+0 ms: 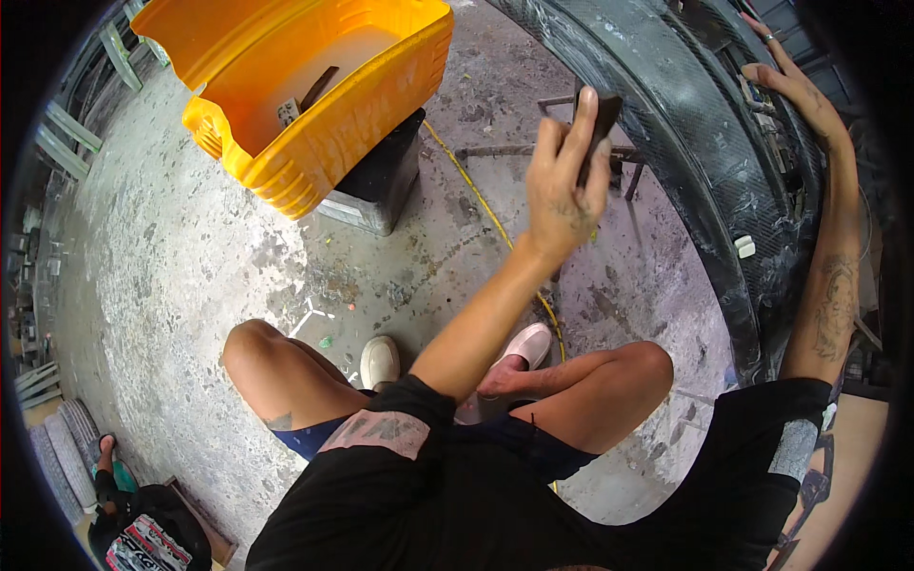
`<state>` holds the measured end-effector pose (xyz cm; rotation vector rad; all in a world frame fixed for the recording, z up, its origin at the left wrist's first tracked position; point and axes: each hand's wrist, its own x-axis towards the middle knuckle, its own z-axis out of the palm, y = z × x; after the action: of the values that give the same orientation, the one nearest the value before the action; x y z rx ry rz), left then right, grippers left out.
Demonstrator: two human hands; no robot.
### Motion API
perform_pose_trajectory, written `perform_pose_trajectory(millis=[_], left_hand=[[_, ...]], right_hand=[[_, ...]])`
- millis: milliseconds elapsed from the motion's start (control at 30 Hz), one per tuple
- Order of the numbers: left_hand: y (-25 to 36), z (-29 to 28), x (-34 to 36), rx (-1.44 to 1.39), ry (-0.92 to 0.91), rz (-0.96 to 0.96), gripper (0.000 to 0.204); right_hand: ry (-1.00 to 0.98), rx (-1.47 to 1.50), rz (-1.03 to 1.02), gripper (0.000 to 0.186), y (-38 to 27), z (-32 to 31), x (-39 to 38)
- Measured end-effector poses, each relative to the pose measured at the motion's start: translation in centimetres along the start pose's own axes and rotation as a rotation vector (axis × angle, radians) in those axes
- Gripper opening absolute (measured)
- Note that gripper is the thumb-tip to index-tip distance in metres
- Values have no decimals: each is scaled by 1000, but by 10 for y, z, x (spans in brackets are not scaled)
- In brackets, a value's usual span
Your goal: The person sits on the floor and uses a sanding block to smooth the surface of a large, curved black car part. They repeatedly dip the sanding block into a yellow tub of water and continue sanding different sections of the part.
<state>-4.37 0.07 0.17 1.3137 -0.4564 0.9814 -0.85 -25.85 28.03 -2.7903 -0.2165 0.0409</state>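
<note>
Black rubber fills the far right: a big tyre (705,143) standing on edge, its tread scuffed with pale streaks. Right hand (795,81) lies flat and spread on the tyre's inner rim, seemingly to steady it. Left hand (562,176) is raised in front of the tread, fingers pinching a small dark tool (600,128) upright, ready to work. Far left sits a yellow tub (314,95) of murky water on a box (381,190)

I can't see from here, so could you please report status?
Left hand grips flat dark tool. Right hand rests on big black tyre. Nothing between them.
</note>
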Motion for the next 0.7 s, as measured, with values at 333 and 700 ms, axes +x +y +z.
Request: perform_pose_trajectory(millis=[333,700], left_hand=[[3,-3,0,9,-57,-2,63],[-2,-2,12,25,5,33,64]], right_hand=[[-31,-72,-2,86,-2,-4,2],[-33,-90,-12,86,-49,2,4]])
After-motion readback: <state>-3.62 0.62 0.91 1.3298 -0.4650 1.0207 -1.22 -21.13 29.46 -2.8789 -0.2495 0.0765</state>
